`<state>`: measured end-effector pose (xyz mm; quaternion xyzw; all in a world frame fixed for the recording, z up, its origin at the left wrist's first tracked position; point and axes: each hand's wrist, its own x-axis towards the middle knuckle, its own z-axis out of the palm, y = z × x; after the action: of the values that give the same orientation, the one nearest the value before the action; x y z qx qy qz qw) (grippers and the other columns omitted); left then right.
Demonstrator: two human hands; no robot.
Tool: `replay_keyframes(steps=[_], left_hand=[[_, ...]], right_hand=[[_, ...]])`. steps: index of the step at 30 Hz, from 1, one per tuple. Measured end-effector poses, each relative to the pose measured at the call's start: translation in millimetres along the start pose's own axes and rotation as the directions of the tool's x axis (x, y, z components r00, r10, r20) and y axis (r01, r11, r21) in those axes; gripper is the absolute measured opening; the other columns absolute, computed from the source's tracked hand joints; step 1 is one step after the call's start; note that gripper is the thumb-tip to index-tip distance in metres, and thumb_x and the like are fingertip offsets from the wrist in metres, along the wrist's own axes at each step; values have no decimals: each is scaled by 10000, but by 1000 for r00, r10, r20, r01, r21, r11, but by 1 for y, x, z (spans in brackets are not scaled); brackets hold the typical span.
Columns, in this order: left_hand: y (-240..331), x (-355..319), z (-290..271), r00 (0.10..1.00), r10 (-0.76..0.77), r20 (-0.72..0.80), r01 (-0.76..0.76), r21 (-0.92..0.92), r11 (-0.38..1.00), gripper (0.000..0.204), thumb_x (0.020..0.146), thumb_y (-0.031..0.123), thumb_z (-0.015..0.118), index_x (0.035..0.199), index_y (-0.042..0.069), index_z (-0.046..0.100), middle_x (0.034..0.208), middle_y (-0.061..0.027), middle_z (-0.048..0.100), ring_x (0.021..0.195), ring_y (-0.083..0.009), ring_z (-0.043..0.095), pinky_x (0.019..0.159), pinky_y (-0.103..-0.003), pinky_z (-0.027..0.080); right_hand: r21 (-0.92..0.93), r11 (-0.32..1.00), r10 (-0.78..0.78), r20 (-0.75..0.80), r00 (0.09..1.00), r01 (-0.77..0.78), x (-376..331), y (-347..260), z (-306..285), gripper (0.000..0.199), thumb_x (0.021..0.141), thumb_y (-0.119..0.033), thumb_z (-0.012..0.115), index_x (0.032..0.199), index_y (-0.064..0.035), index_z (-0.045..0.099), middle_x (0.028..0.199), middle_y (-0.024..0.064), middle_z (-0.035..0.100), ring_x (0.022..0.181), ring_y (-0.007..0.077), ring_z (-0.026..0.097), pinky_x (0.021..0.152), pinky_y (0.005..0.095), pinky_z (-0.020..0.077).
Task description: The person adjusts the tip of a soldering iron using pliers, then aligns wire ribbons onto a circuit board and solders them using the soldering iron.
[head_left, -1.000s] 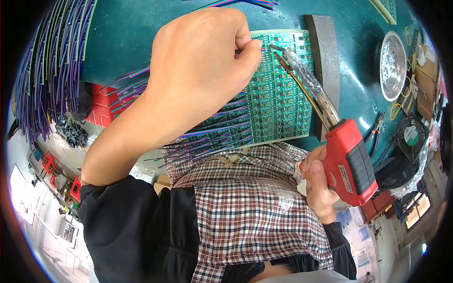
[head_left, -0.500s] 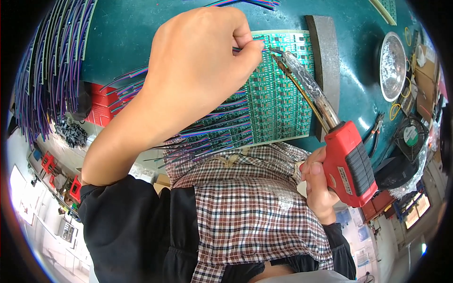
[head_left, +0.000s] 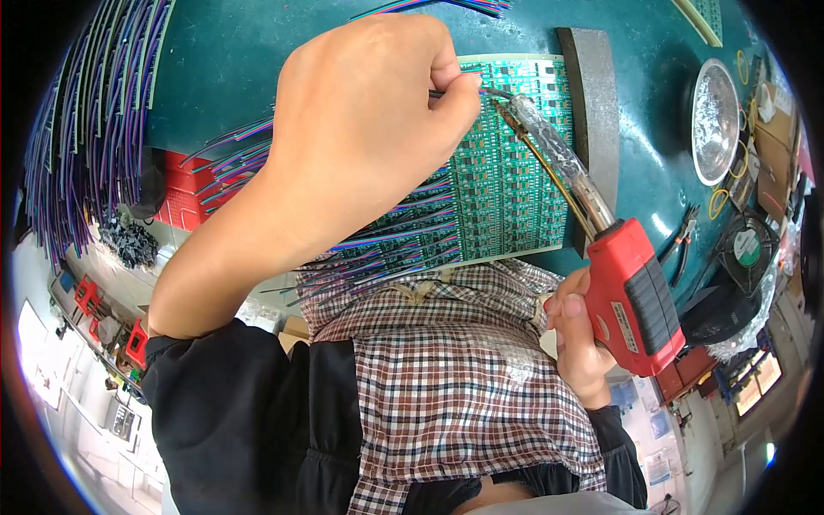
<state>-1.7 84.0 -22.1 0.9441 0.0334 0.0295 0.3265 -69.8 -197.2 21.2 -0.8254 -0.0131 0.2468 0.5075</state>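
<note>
My left hand is closed in a pinch over the upper part of a green circuit board panel. Thin wires stick out between its thumb and forefinger, their ends partly covered by the fingers. In my right hand is a red and black soldering gun, gripped by its body. The gun's narrow tip points up and left, close beside the left fingertips at the board; whether it touches a wire I cannot tell. Rows of coloured wires stretch leftward from the panel's left part, partly hidden under my left forearm.
A dark grey bar stands along the panel's right edge. Farther right are a metal bowl, pliers and a small fan. Bundles of wired boards hang over the table's left side. A red stool stands below.
The soldering gun has tilted slightly, its body shifting a little left. The left hand has moved very slightly right, still pinching the wires.
</note>
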Motion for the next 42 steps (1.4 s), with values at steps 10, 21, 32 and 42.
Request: replay_keyframes(steps=[10,21,32,42], left_hand=[[0,-1,0,1000,18,-17,-18,-4,1000,246,873,184,786,740,33,646,638,-42,623,568,-135,596,562,-282,459],[1,-3,1,999,25,-31,-25,9,1000,244,870,181,785,736,34,643,643,-42,615,569,-141,590,559,-287,457],[-1,-3,1,999,26,-26,-26,5,1000,246,870,184,783,736,32,645,646,-49,618,570,-151,594,562,-293,460],[-6,10,-13,953,298,-47,-287,161,944,210,918,190,759,826,19,676,721,-74,655,627,-155,617,589,-294,471]], right_hand=[[-8,1000,25,-23,999,-25,-6,2,-4,170,959,-96,638,1065,5,551,766,84,564,586,113,511,521,246,428],[8,1000,-7,-10,1000,7,-2,-1,-1,169,961,-98,644,1051,-10,532,775,92,569,588,110,505,505,234,414],[52,999,2,-47,999,0,-2,0,-2,160,953,-96,632,1013,-18,506,772,95,562,572,112,481,510,238,415],[139,989,-36,-66,997,45,-2,2,-4,153,947,-73,621,1020,0,508,768,106,548,531,106,435,483,232,398]])
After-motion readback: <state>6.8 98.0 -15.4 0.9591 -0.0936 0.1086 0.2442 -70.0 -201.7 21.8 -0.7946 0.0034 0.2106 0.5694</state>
